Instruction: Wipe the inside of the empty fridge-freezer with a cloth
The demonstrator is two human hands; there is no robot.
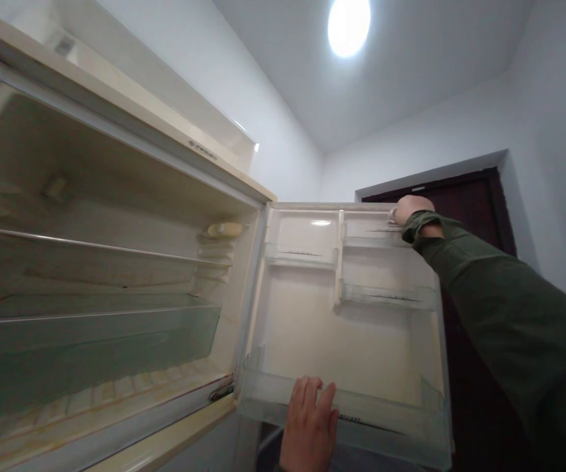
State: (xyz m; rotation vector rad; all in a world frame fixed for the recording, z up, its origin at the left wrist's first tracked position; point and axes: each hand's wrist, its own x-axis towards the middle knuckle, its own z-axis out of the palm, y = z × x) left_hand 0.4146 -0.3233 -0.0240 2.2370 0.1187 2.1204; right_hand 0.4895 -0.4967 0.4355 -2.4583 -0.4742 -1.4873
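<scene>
The refrigerator door (302, 314) stands open, its inner side facing me. My left hand (309, 423) is at the clear bottom door shelf (386, 410), with its fingertips bent over the rim and its thumb at the front. Near the door's top outer corner, my right hand (413, 207) is closed in a fist. A small whitish bit (392, 214) shows at its fingers; I cannot tell what it is. Just below that hand is the upper right door shelf (374, 234). Two more clear shelves, the upper left door shelf (300, 257) and the middle right door shelf (386, 295), are on the door.
To the left is the refrigerator compartment (116, 170), with a glass shelf (116, 246) and a clear drawer (165, 341). The door's hinge (221, 391) is at the compartment's lower right corner. Behind the door are a dark red room door (474, 203) and white walls.
</scene>
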